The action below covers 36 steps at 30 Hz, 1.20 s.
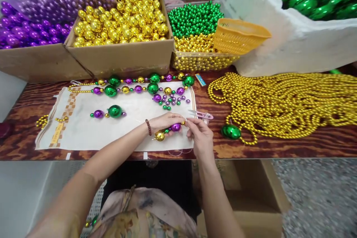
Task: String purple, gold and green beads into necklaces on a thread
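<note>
My left hand (164, 122) is closed round a short bead string (167, 131) of a gold ball, small green beads and a purple ball, held just above the white cloth (83, 126). My right hand (198, 134) pinches the string's right end, fingers pressed together. Small pink-handled snips (201, 114) lie just beyond my right fingers. A finished strand of green, purple and gold balls (139, 84) lies along the cloth's far edge. A short purple and green piece (109, 112) rests on the cloth to the left.
Cardboard boxes of purple balls (41, 18) and gold balls (125, 15) stand at the back. A tray of green and gold beads (195, 33) holds an orange basket (240, 35). Gold bead strands (284, 104) pile at right beside a loose green ball (231, 131). An open box (251, 197) sits under the table.
</note>
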Each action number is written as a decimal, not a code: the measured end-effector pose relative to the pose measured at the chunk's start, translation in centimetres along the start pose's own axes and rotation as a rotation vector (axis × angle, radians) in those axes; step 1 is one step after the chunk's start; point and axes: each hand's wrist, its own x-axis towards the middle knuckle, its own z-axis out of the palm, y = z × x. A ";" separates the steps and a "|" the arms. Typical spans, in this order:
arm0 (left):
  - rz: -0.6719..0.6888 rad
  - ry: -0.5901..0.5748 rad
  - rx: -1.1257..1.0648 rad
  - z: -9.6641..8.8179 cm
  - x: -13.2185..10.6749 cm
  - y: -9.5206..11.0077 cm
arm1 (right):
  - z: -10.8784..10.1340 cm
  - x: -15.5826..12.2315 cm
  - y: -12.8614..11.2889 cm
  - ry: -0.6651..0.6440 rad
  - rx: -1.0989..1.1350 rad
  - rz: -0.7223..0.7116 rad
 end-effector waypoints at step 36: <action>-0.050 -0.012 1.460 -6.4 -5.2 7.6 | -8.3 -1.7 -7.0 0.228 0.255 -0.258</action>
